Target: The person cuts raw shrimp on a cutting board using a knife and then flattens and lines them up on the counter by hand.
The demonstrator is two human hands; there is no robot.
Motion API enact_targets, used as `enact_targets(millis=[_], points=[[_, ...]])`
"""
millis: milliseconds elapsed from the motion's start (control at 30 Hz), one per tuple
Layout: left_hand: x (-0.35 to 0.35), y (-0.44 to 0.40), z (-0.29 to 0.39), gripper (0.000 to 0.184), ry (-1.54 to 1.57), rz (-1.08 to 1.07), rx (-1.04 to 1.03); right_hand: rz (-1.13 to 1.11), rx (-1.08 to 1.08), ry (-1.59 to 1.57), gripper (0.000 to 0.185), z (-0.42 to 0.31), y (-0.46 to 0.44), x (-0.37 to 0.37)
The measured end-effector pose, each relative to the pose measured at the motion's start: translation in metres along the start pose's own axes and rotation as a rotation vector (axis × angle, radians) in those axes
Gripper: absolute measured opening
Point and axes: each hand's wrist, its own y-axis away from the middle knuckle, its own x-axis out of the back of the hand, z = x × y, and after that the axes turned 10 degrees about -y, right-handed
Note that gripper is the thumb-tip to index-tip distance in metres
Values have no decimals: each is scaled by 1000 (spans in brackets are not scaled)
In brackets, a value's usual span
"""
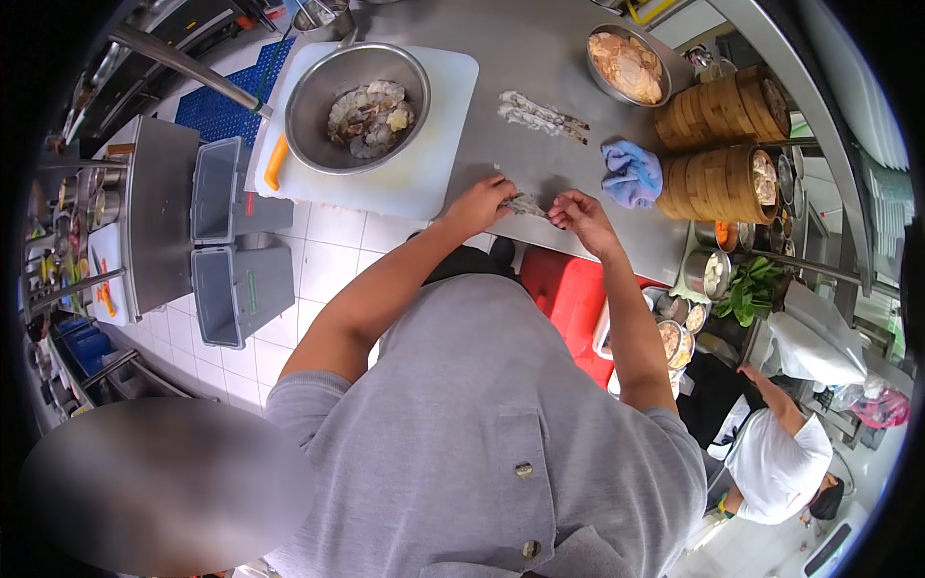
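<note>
A grey, stretched-out shrimp (pixel 525 204) lies at the near edge of the steel table between my two hands. My left hand (pixel 482 204) pinches its left end with curled fingers. At the other end, the thumb and fingers of my right hand (pixel 583 220) are closed on its dark tail. Farther back on the steel, a few similar long shrimp (pixel 541 116) lie side by side, tails to the right. To the left, a steel bowl (pixel 302 120) holds a heap of peeled shrimp (pixel 371 118) and stands on a white cutting board (pixel 438 144).
An orange-handled knife (pixel 277 164) lies beside the bowl. A crumpled blue cloth (pixel 632 174) sits right of my hands, near bamboo steamers (pixel 708 188). Behind is a bowl of raw meat (pixel 626 65). A red box (pixel 559 299) stands below the table; a co-worker (pixel 776 462) is at lower right.
</note>
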Motion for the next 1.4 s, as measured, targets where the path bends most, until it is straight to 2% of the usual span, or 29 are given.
enact_targets(millis=[67,167,267,333,367,400,433,467,500,533,600,633,700,767,800,833,867,900,967,1000,1033,1100,1133,1167,1200,1233,1300,1333,1400], points=[[2,1,3,28,-7,-3,7,47,121,266,22,1,2,12],[3,2,6,27,-44,26,0,67,142,279,22,0,7,27],[7,0,10,26,-55,-46,43,110,228,389,20,-12,20,31],[-6,2,3,26,-33,72,-80,174,398,723,13,-16,21,48],[-12,1,-1,27,-55,45,-77,276,489,988,6,-44,36,23],[-19,-1,-5,27,-84,24,-57,256,659,929,9,-60,40,16],[-27,0,-10,27,-123,90,-109,252,775,1050,11,-93,54,-13],[-32,-2,-11,25,-112,97,-117,274,918,1015,11,-124,69,-55],[-17,-2,3,31,-71,-40,17,206,982,933,11,-151,84,-88],[-22,-1,2,30,-58,42,-1,170,1073,738,6,-167,92,-119],[-25,1,4,33,-67,71,18,-255,1143,265,6,-196,96,-135],[-23,3,9,35,-84,53,62,-641,1040,-45,10,-207,97,-166],[-15,11,16,36,-111,61,119,-1345,736,-525,17,-211,78,-221],[-14,12,20,45,-165,-15,127,-1729,186,-747,10,-194,28,-278],[-30,11,7,45,-173,-4,130,-1538,188,-722,11,-162,-2,-317],[-64,9,-19,49,-70,127,39,-1136,355,-458,13,-112,-26,-360],[-78,8,-27,53,35,255,-56,-755,420,-50,16,-63,-51,-407],[-77,15,-21,53,28,256,-61,-596,371,220,20,-23,-72,-437],[-47,41,-22,40,-231,167,-43,-580,277,342,27,5,-80,-463],[-42,39,-20,36,-340,142,-24,-687,232,237,30,-4,-75,-463],[-73,25,-33,36,-311,161,-13,-771,153,132,34,-5,-62,-452],[-145,6,-89,32,225,297,-115,-840,58,7,37,3,-46,-429],[-128,9,-77,32,231,294,-115,-827,193,142,34,-1,-46,-414],[-110,8,-66,33,20,226,-78,-808,332,280,32,-8,-47,-397],[-79,11,-43,33,-185,155,-46,-797,332,280,32,-15,-43,-376],[-62,13,-29,33,-175,147,-56,-735,409,311,30,-23,-38,-351],[-40,17,-10,35,97,170,94,-627,489,338,28,-37,-33,-302],[-46,17,-20,34,-3,136,108,-511,567,366,27,-42,-28,-271],[0,23,6,36,-12,-31,134,-243,646,407,26,-48,-4,-205]])
